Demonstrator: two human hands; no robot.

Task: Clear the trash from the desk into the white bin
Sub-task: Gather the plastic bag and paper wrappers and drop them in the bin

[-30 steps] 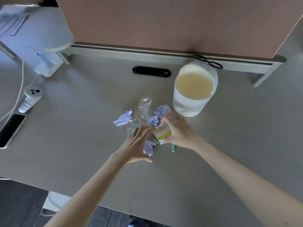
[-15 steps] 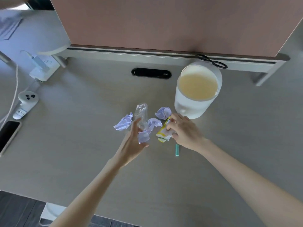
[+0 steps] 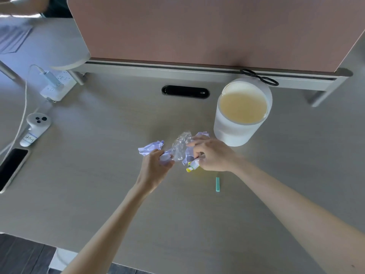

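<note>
The white bin [image 3: 235,133] stands open at the back right of the desk. Just left of it lies a heap of trash: crumpled pale paper balls [image 3: 151,148], a clear plastic wrapper [image 3: 180,144] and a yellow-and-white carton [image 3: 192,166]. My left hand [image 3: 156,168] is closed around one paper ball [image 3: 165,158] at the heap's near left. My right hand [image 3: 210,154] holds the carton and presses on paper at the heap's right side. A short teal straw piece [image 3: 217,184] lies alone nearer to me.
A pink divider panel [image 3: 197,30] walls off the back. A black cable slot [image 3: 185,91] sits in the desk, and black scissors [image 3: 258,77] lie behind the bin. At the left are a power strip [image 3: 57,86], a white controller [image 3: 34,127] and a phone [image 3: 11,169].
My left hand has closed on a paper ball it was only reaching for. My right hand moved from the carton's spot up into the heap, still with the carton.
</note>
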